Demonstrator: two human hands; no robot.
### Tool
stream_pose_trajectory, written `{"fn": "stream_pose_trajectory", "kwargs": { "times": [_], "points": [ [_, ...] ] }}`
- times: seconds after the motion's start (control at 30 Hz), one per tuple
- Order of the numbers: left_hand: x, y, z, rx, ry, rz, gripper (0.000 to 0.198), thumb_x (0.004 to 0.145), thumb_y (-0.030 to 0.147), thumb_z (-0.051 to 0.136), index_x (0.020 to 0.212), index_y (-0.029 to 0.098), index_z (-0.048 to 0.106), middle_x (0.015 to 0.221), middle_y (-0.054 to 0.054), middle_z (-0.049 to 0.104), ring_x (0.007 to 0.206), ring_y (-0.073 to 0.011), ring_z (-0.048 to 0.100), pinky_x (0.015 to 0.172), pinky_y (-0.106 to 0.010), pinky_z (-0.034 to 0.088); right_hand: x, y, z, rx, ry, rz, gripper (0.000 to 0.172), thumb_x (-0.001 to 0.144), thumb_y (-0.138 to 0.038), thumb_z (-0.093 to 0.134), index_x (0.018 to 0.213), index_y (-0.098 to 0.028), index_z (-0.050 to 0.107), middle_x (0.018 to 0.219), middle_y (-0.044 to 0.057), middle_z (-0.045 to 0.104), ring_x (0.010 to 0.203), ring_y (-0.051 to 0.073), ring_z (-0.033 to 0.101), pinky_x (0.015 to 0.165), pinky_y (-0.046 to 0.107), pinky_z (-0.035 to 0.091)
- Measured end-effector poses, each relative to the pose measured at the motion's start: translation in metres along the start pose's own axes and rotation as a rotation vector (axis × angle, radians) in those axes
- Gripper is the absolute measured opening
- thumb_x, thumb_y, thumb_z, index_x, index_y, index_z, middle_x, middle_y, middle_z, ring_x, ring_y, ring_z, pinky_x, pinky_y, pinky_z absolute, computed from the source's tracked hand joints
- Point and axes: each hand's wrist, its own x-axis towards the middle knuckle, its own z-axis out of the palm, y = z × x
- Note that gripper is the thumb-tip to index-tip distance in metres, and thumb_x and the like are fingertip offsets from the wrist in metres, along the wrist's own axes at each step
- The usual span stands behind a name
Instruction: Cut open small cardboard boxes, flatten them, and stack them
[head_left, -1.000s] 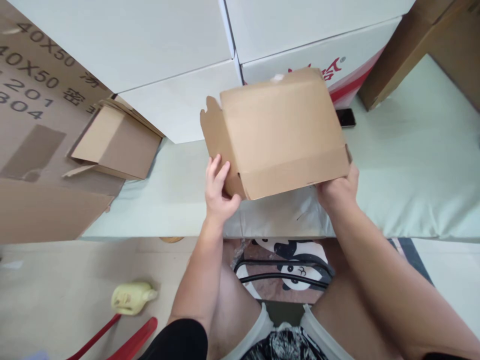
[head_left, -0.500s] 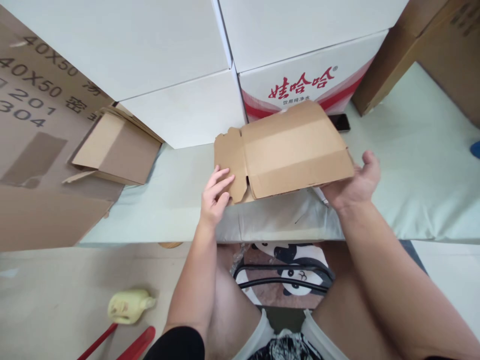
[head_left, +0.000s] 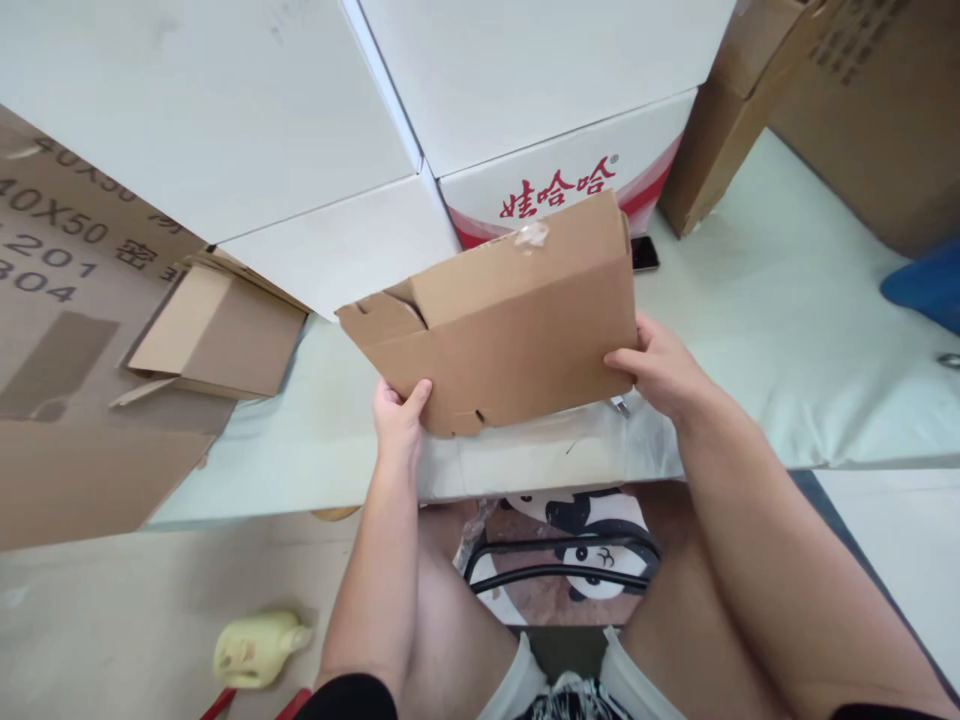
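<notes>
A brown cardboard box (head_left: pixel 525 340), partly folded with side flaps at its left end, is held tilted above the pale green cloth. My left hand (head_left: pixel 400 415) grips its lower left edge, thumb on the near face and the other fingers mostly behind. At the right end my right hand (head_left: pixel 656 365) pinches the edge, thumb in front and fingers behind. A bit of clear tape (head_left: pixel 531 235) clings to the box's upper edge. Under the lower right edge a small white object (head_left: pixel 620 405) pokes out.
White cartons (head_left: pixel 300 110) are stacked behind, one with red lettering. An open small carton (head_left: pixel 217 330) and a large printed carton (head_left: pixel 60 360) stand left. A phone (head_left: pixel 645 254), brown cartons (head_left: pixel 720 130) and a blue object (head_left: pixel 926 290) are rightward. A yellow bottle (head_left: pixel 255 650) lies on the floor.
The cardboard box has turned, its plain outer face now toward me. My left hand has moved slightly left and down, its thumb now on the face. My right hand now pinches the right edge.
</notes>
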Motion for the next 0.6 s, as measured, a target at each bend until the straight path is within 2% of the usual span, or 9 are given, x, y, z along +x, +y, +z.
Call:
{"fn": "stream_pose_trajectory", "kwargs": {
  "times": [0.07,0.17,0.33,0.4,0.5,0.6],
  "points": [
    [0.001,0.001,0.005,0.005,0.045,-0.008,0.078,0.046,0.060,0.097,0.104,0.018,0.063,0.103,-0.011,0.076,0.097,-0.0238,0.074,0.088,-0.032,0.060,-0.003,-0.005,-0.005,-0.084,-0.118,0.035,0.049,0.062,-0.033,0.080,0.109,-0.024,0.069,0.114,0.006,0.079,0.114,0.031,0.071,0.099,0.046,0.056],
    [0.002,0.004,0.013,0.039,0.095,0.036,0.075,0.046,0.061,0.096,0.099,0.017,0.065,0.097,-0.009,0.077,0.095,-0.0221,0.073,0.087,-0.031,0.059,-0.005,-0.011,-0.013,-0.199,-0.231,0.040,0.047,0.066,-0.045,0.083,0.106,-0.022,0.075,0.114,0.009,0.079,0.115,0.034,0.071,0.099,0.049,0.057],
    [0.003,0.008,0.035,0.038,0.099,0.133,0.069,0.052,0.057,0.095,0.099,0.018,0.064,0.099,-0.006,0.073,0.093,-0.0172,0.070,0.087,-0.027,0.055,-0.011,-0.018,-0.034,-0.226,-0.260,-0.122,0.038,0.078,-0.054,0.075,0.094,-0.020,0.077,0.099,0.008,0.080,0.104,0.032,0.074,0.089,0.047,0.061],
    [0.001,0.009,0.047,0.016,0.105,0.169,0.063,0.062,0.054,0.091,0.106,0.021,0.062,0.108,-0.006,0.070,0.097,-0.0159,0.068,0.085,-0.025,0.054,-0.016,-0.022,-0.044,-0.187,-0.195,-0.224,0.038,0.081,-0.056,0.073,0.095,-0.021,0.077,0.097,0.008,0.080,0.101,0.030,0.075,0.088,0.045,0.062],
    [-0.006,0.010,0.069,-0.016,0.106,0.179,0.045,0.076,0.044,0.081,0.111,0.026,0.059,0.120,-0.005,0.063,0.102,-0.0147,0.067,0.079,-0.023,0.053,-0.023,-0.029,-0.057,-0.034,0.069,-0.445,0.045,0.086,-0.060,0.067,0.110,-0.023,0.074,0.110,0.008,0.078,0.113,0.028,0.072,0.098,0.044,0.060],
    [-0.016,0.008,0.096,-0.014,-0.019,0.120,0.036,0.078,0.039,0.076,0.108,0.027,0.060,0.122,-0.005,0.061,0.106,-0.0164,0.068,0.081,-0.025,0.054,-0.027,-0.039,-0.068,0.049,0.341,-0.594,0.052,0.094,-0.064,0.055,0.130,-0.028,0.065,0.125,0.009,0.073,0.131,0.027,0.063,0.113,0.048,0.051]
  ]
}}
